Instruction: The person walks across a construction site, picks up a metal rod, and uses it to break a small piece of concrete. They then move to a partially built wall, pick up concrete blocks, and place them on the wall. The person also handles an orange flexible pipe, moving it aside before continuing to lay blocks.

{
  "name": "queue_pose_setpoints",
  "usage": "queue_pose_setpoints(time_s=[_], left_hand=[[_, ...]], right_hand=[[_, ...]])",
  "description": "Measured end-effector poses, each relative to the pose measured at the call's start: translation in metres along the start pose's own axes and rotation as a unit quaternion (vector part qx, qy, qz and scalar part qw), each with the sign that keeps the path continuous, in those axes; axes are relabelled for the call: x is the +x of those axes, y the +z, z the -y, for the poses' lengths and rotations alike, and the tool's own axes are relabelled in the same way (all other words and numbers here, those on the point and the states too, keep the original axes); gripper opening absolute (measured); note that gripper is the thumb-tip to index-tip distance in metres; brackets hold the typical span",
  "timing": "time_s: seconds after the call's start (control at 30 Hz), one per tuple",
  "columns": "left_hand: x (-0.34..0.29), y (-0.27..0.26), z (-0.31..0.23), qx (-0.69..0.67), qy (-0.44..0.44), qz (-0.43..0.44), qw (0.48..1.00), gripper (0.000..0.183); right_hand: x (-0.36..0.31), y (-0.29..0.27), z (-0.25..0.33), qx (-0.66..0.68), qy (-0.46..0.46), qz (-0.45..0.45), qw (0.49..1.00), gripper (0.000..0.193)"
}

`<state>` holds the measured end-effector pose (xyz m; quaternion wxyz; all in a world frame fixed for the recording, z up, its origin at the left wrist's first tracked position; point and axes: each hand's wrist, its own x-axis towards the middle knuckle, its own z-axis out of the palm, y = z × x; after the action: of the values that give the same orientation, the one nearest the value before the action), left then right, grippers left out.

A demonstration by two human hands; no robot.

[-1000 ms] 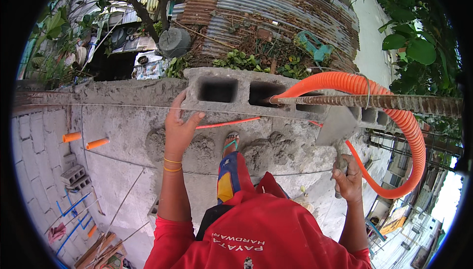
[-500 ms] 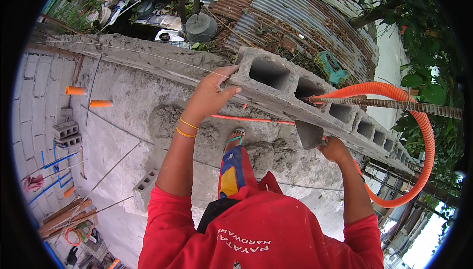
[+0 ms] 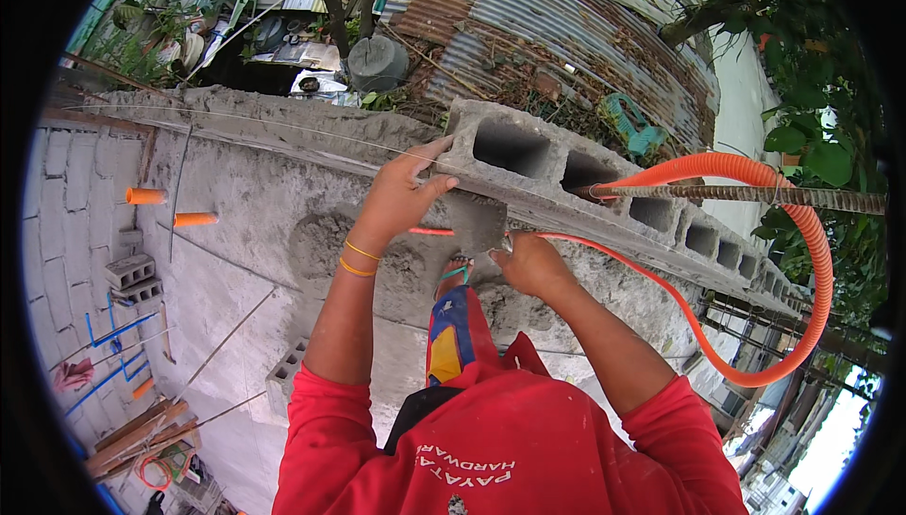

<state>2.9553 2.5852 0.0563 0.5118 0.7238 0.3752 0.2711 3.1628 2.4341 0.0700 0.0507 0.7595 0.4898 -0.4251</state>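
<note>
My left hand (image 3: 408, 196) rests at the near-left end of a grey hollow concrete block (image 3: 461, 149) on top of the wall. Its fingers lie against the block's end, with the thumb stretched out apart below its front edge. In my right hand (image 3: 533, 268) is the handle of a trowel (image 3: 479, 221). The trowel's grey, mortar-smeared blade stands just under the block's lower front edge, close to my left thumb; whether it touches the wall I cannot tell.
An orange corrugated hose (image 3: 819, 279) loops at the right beside a ribbed steel bar (image 3: 830, 202). A thin string (image 3: 283, 124) runs along the wall top (image 3: 311, 142). Mortar heaps (image 3: 330, 243) lie below, near my sandalled foot (image 3: 454, 274). Rusty roofing sheets (image 3: 566, 29) lie beyond the wall.
My right hand has brought the trowel leftward along the wall, from under the further blocks to just beside my left hand. The left hand stays at the block's end.
</note>
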Motion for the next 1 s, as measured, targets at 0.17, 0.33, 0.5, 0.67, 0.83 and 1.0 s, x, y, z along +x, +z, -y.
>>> queue_pose_setpoints(time_s=[0.17,0.33,0.5,0.67,0.83,1.0], left_hand=[[0.007,-0.014,-0.006,0.046,0.015,0.044,0.998,0.058],[0.014,-0.02,-0.006,0.025,0.027,0.076,0.996,0.056],[0.008,-0.008,-0.002,-0.051,-0.038,0.048,0.997,0.051],[-0.001,0.003,-0.005,-0.044,-0.028,-0.001,0.999,0.049],[-0.004,0.009,-0.007,-0.041,0.007,-0.041,0.998,0.046],[-0.008,0.01,-0.008,-0.046,-0.043,-0.04,0.997,0.047]], right_hand=[[-0.057,-0.036,-0.001,0.05,-0.08,-0.03,0.995,0.044],[-0.151,-0.119,-0.028,0.096,-0.115,0.015,0.989,0.048],[-0.168,-0.177,-0.042,0.271,-0.046,0.02,0.961,0.036],[-0.177,-0.179,-0.048,0.371,0.033,0.104,0.922,0.03],[-0.192,-0.13,-0.081,0.438,0.045,0.071,0.895,0.027],[-0.213,-0.073,-0.14,0.464,0.085,0.08,0.878,0.029]])
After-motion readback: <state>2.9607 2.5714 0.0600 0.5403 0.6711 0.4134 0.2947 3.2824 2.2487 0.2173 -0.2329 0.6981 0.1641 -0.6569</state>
